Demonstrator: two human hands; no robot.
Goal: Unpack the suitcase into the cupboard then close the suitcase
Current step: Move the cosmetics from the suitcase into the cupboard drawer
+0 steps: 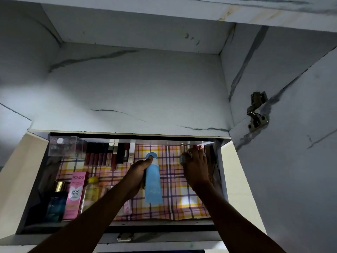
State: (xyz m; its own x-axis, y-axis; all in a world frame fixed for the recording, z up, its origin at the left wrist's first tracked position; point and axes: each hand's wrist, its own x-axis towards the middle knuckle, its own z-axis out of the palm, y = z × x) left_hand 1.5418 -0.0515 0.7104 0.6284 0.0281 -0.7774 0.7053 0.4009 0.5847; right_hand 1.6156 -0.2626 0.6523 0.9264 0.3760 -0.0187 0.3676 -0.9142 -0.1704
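left hand gripping the pale blue bottle from its left side, thumb tip pressing on the rounded cap, fingers curling round the body. holding that bottle upright over the checked liner of the cupboard shelf, roughly mid-shelf; bottom edge looking close to the liner, contact impossible to judge.

right hand reaching further back and to the right of the blue bottle, fingers bending around some small slim things near the shelf's right rear corner (lip tubes perhaps, too dim to tell). seeming to hold one or more of them, though the grip itself staying hidden behind the knuckles; a ring-like thing showing on one finger.

sitting left of the blue bottle, toward the front: a yellow-capped bottle, then a pink pond's bb cream box, then a dark blue perfume bottle with a gold cap, all standing upright and packing close together. a small pink tube peeking out beside the left forearm, just below the blue bottle's left.

standing behind those, left of the blue bottle's cap: a row of dark red lip tubes against the back, and a clear plastic box in the far left rear corner.

hanging open to the right of the blue bottle: the cupboard door, with its metal hinge above.
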